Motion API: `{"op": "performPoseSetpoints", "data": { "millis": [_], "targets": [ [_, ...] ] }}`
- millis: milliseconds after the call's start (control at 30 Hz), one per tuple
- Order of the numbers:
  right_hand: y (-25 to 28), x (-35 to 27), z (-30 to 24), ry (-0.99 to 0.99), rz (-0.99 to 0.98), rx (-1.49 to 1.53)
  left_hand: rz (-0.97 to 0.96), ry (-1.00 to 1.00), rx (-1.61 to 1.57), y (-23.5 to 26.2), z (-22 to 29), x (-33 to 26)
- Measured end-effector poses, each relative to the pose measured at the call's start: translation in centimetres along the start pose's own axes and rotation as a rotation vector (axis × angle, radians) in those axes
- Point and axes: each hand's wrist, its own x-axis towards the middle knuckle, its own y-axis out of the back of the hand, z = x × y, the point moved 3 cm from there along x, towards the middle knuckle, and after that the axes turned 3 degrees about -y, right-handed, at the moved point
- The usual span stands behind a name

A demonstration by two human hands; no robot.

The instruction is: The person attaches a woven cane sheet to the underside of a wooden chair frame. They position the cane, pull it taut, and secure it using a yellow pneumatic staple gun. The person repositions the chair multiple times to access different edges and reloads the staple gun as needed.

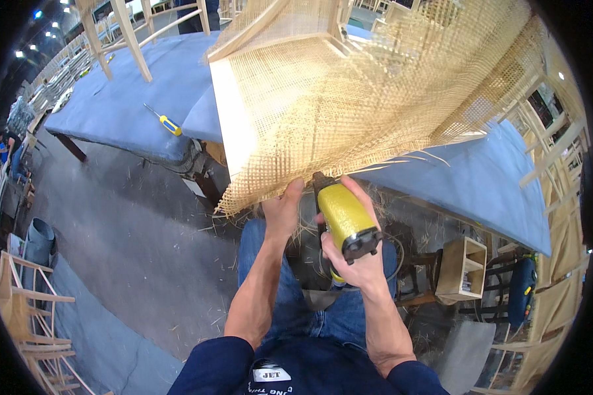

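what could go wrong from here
The left grip sits close to the nose of the yellow and black gun-shaped tool, so a slip might hit the thumb. The straw-coloured woven sheet has a frayed edge that could snag or unravel. The yellow-and-blue-handled screwdriver lies near the edge of the blue padded table and might get knocked off.

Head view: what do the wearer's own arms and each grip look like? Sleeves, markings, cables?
Left grip and right grip: human hands, five-fingered type, no gloves. Forearms uncovered, tapering to the wrists; no watch, cable or marking visible on them. Short, plain navy sleeves end near the elbows.
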Motion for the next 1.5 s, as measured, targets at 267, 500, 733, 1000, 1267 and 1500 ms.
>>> {"op": "performPoseSetpoints", "data": {
  "millis": [267, 500, 733, 1000, 1267, 1500],
  "targets": [
    [-0.4, -0.9, -1.0, -0.036, -0.015, 0.076, -0.041, -0.065, -0.057, 0.1, -0.4, 0.2],
    [-1.0, -0.3, 0.0, -0.057, -0.027, 0.025, 0.007, 0.084, -0.044, -0.2, -0.3, 0.1],
    [-1.4, -0.9, 0.0, -0.011, -0.015, -0.019, -0.060, 0.053, -0.008, 0.3, 0.6, 0.1],
    [-2.1, -1.2, -0.4, -0.056, -0.040, 0.058, -0.086, 0.078, -0.007, 1.2, -1.4, -0.4],
    [-2.6, -0.7, -0.5, -0.026, -0.035, 0.111, -0.042, 0.250, -0.002, 2.1, -1.6, 0.6],
    [-2.9, -0.9, -0.2, 0.005, -0.055, 0.106, 0.042, -0.117, -0.369, 3.0, 1.6, 0.7]
  ]
}}
